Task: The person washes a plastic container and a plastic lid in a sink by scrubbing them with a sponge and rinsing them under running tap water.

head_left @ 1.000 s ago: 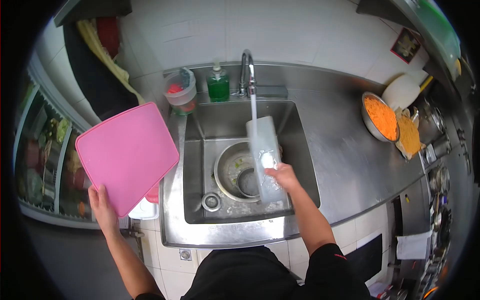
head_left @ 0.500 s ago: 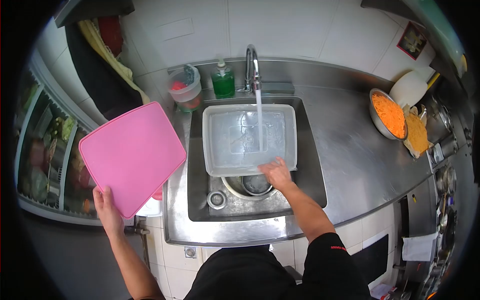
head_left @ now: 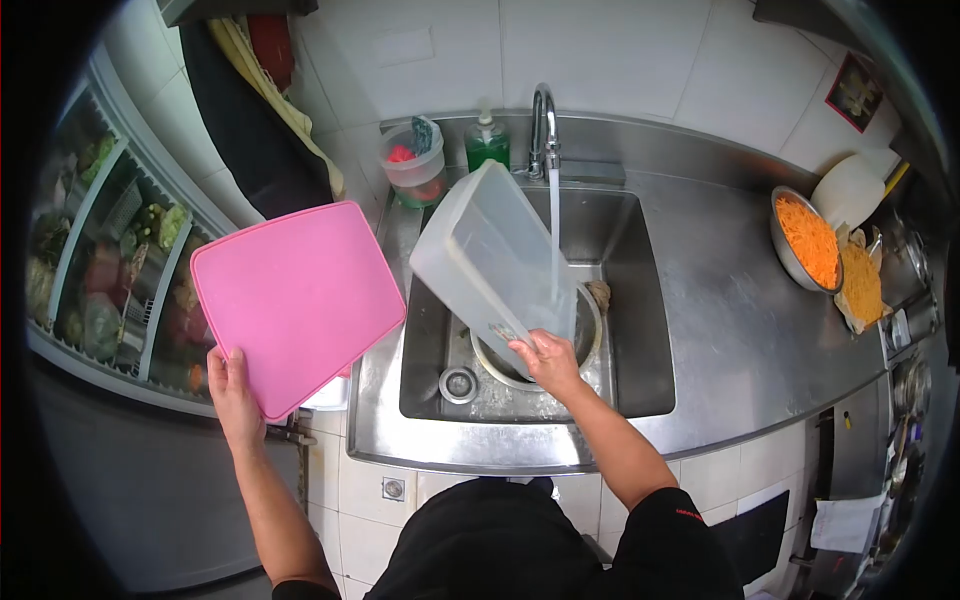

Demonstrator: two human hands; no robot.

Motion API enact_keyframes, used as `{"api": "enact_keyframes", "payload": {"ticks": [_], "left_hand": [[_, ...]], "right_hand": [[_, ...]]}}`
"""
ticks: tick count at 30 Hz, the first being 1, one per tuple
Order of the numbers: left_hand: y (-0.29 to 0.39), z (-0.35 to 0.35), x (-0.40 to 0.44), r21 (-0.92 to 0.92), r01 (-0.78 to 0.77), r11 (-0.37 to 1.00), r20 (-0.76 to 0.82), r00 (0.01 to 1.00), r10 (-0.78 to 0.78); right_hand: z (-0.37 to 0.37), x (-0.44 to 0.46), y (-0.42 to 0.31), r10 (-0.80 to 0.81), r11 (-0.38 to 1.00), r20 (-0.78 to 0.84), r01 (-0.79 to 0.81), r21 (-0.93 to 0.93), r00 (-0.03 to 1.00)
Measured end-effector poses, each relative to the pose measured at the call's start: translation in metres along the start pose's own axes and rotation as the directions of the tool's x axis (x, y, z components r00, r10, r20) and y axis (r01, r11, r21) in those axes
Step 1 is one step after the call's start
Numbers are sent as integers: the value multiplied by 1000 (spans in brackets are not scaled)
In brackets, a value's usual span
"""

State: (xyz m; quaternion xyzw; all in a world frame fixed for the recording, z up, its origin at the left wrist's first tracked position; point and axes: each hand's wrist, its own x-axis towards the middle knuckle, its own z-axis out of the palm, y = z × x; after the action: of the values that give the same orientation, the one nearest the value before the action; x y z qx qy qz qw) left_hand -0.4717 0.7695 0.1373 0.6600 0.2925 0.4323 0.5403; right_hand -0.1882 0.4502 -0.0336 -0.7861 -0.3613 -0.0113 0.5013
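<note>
My left hand (head_left: 236,400) grips the lower left corner of a pink rectangular lid (head_left: 300,300), held up left of the sink (head_left: 640,350). With my right hand (head_left: 548,362) I hold a clear plastic container (head_left: 470,260) by its lower edge, tilted over the sink. Water runs from the faucet (head_left: 545,130) in a stream at the container's right side. Below it, a round metal bowl (head_left: 592,350) sits in the basin, partly hidden by the container. A drain strainer (head_left: 459,384) lies at the basin's lower left.
A tub with red things (head_left: 415,170) and a green soap bottle (head_left: 487,145) stand behind the sink. On the right counter are a bowl of shredded orange food (head_left: 808,240) and a bag of yellowish food (head_left: 860,285). A glass-fronted cooler (head_left: 110,250) stands at left.
The container has gone from lying level under the water to tilted up on its side, shifted left relative to the faucet. The view has turned slightly; both hands keep their holds.
</note>
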Motion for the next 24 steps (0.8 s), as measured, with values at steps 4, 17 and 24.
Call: {"api": "enact_keyframes", "payload": {"ticks": [4, 17, 24], "left_hand": [[8, 5, -10, 51, -25, 998, -12, 1000, 26], [41, 22, -55, 286, -207, 936, 140, 975, 173], [79, 46, -64, 276, -387, 880, 401, 878, 260]], "right_hand": [[3, 6, -20, 106, 985, -89, -92, 149, 990], [-62, 22, -63, 235, 751, -132, -93, 654, 963], [-149, -25, -44, 423, 536, -250, -18, 844, 871]]}}
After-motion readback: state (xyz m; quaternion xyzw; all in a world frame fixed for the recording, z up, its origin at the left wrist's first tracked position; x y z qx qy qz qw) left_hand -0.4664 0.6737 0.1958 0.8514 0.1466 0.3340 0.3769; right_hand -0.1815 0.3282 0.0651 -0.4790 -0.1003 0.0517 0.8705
